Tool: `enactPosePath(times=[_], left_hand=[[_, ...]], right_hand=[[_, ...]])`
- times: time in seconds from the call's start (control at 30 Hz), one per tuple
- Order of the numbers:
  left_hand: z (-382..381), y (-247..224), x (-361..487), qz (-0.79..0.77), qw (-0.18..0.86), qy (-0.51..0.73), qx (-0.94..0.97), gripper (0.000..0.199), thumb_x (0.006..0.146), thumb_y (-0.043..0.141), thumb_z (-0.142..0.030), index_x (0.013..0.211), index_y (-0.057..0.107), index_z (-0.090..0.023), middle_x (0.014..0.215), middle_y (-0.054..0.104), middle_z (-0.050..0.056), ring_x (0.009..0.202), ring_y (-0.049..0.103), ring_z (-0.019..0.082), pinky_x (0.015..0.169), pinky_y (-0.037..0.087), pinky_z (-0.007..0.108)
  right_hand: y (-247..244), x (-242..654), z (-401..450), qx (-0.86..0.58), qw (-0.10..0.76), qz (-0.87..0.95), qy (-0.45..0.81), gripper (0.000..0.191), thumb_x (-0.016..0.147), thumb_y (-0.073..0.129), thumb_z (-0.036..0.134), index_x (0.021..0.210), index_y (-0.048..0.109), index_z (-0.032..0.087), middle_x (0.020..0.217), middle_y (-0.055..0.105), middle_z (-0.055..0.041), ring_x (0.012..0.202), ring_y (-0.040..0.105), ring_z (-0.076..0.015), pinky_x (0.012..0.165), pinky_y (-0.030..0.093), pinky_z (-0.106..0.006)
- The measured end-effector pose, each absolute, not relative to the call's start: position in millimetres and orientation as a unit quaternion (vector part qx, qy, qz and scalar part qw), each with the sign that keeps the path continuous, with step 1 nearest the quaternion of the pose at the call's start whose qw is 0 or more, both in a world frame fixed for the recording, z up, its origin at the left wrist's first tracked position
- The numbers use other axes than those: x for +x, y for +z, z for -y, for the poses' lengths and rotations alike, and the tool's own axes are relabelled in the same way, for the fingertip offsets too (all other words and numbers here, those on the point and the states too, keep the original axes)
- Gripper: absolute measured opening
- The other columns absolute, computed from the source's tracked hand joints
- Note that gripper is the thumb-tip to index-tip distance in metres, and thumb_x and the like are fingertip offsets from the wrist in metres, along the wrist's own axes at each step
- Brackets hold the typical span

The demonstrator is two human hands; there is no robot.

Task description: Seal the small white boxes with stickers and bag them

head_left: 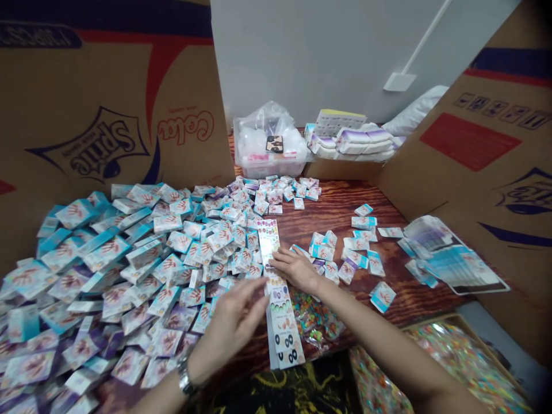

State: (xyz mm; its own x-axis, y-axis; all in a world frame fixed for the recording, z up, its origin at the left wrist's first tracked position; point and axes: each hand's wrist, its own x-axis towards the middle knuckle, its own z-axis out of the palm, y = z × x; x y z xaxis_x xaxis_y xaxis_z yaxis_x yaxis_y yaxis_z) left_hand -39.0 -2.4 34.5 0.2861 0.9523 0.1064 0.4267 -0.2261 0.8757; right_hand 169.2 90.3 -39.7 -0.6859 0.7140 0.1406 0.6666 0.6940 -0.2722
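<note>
My left hand (pixel 235 325), with a metal wristwatch (pixel 185 376), hovers with fingers spread beside a long stack of printed cards (pixel 281 328), its fingertips at the stack's edge. My right hand (pixel 293 269) lies flat on the wooden table (pixel 345 213), its fingertips touching a strip of printed cards (pixel 268 241) with coloured ovals. A large heap of small blue-and-white boxes (pixel 129 276) printed with a hand design spreads to the left of both hands. Several more of these boxes (pixel 332 253) lie scattered to the right of my right hand.
Cardboard panels with soft-drink printing (pixel 103 109) stand at both sides. At the back are a clear plastic bin of bags (pixel 269 144) and stacked white-and-purple packets (pixel 353 141). A bag of colourful pieces (pixel 317 322) lies near my right forearm, above a tray of them (pixel 457 368). Loose printed sheets (pixel 448 256) lie right.
</note>
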Motion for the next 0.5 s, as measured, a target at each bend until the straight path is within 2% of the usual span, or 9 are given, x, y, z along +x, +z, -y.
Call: enactPosePath(times=[0.1, 0.17, 0.23, 0.3, 0.4, 0.5], left_hand=[[19, 17, -16, -0.446, 0.710, 0.271, 0.473, 0.041, 0.090, 0.044, -0.049, 0.103, 0.063, -0.015, 0.090, 0.068, 0.010, 0.080, 0.064, 0.018, 0.073, 0.051, 0.033], [21, 11, -8, -0.415, 0.819, 0.275, 0.286, 0.053, 0.089, 0.039, -0.056, 0.103, 0.062, -0.011, 0.092, 0.067, 0.013, 0.077, 0.065, 0.018, 0.069, 0.051, 0.031], [15, 10, -4, -0.373, 0.856, 0.318, 0.163, 0.055, 0.089, 0.037, -0.058, 0.107, 0.059, -0.011, 0.099, 0.066, 0.014, 0.081, 0.065, 0.018, 0.070, 0.051, 0.031], [6, 11, -3, -0.344, 0.855, 0.370, 0.119, 0.047, 0.088, 0.043, -0.053, 0.109, 0.056, -0.013, 0.100, 0.065, 0.013, 0.083, 0.064, 0.020, 0.073, 0.051, 0.033], [-5, 13, -1, -0.369, 0.818, 0.421, 0.133, 0.037, 0.083, 0.058, -0.042, 0.107, 0.055, -0.014, 0.093, 0.066, 0.009, 0.077, 0.065, 0.020, 0.075, 0.050, 0.036], [-6, 13, -1, -0.413, 0.770, 0.423, 0.238, 0.035, 0.085, 0.053, -0.047, 0.101, 0.056, -0.016, 0.089, 0.066, 0.008, 0.076, 0.064, 0.020, 0.076, 0.049, 0.036]], right_hand=[[-16, 174, -81, -0.382, 0.154, 0.904, 0.117, 0.026, 0.091, 0.052, 0.023, 0.115, 0.061, 0.027, 0.115, 0.065, -0.0065, 0.109, 0.057, -0.0246, 0.096, 0.037, -0.053], [9, 179, -68, -0.367, 0.193, 0.899, 0.143, 0.029, 0.091, 0.049, 0.021, 0.118, 0.059, 0.026, 0.115, 0.065, -0.0067, 0.104, 0.060, -0.0223, 0.093, 0.040, -0.050], [37, 184, -49, -0.313, 0.200, 0.909, 0.190, 0.031, 0.092, 0.047, 0.021, 0.120, 0.058, 0.027, 0.113, 0.066, -0.0047, 0.102, 0.060, -0.0189, 0.089, 0.045, -0.042], [61, 186, -27, -0.254, 0.171, 0.918, 0.253, 0.034, 0.092, 0.047, 0.019, 0.123, 0.055, 0.031, 0.107, 0.068, -0.0015, 0.099, 0.061, -0.0168, 0.088, 0.047, -0.039], [82, 187, -3, -0.207, 0.114, 0.913, 0.333, 0.035, 0.093, 0.045, 0.019, 0.124, 0.054, 0.032, 0.102, 0.070, -0.0005, 0.095, 0.063, -0.0157, 0.083, 0.050, -0.034], [82, 187, -1, -0.264, 0.164, 0.880, 0.359, 0.031, 0.094, 0.043, 0.020, 0.121, 0.057, 0.029, 0.098, 0.070, -0.0009, 0.089, 0.064, -0.0150, 0.078, 0.051, -0.032]])
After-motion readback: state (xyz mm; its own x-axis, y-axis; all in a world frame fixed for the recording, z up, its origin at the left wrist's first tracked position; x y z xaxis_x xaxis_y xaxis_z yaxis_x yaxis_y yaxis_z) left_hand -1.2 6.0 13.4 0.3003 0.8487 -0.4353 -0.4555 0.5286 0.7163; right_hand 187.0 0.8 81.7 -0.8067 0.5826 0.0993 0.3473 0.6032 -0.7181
